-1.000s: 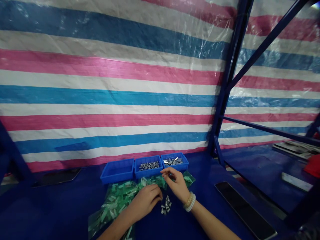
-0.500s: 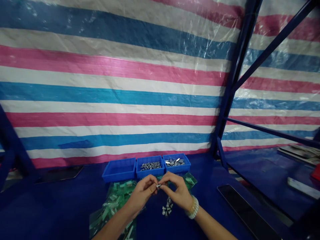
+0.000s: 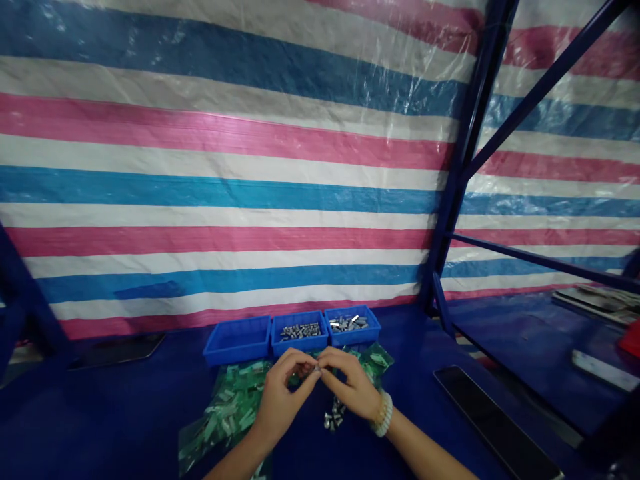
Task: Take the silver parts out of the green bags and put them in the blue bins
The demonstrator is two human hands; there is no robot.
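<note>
My left hand [image 3: 286,395] and my right hand [image 3: 351,387] meet fingertip to fingertip above the blue table. Pinched between them is a small silvery metal part [image 3: 317,369], mostly covered by the fingers, so its exact kind does not show. Below my right hand lies a loose pile of small shiny metal parts [image 3: 334,417]. Left of my left hand, clear greenish plastic bags [image 3: 227,407] with small pieces in them lie on the table. Another such bag [image 3: 379,360] sits behind my right hand.
Three blue bins stand in a row behind my hands: a bare left bin [image 3: 237,339], a middle bin [image 3: 300,345] of small metal parts and a right bin [image 3: 370,337] of metal pieces. A dark phone [image 3: 493,417] lies at right. A blue frame post [image 3: 453,187] rises there.
My left hand has turned slightly and its thumb has moved up against the small metal part, which is now more covered. My right hand has barely moved.
</note>
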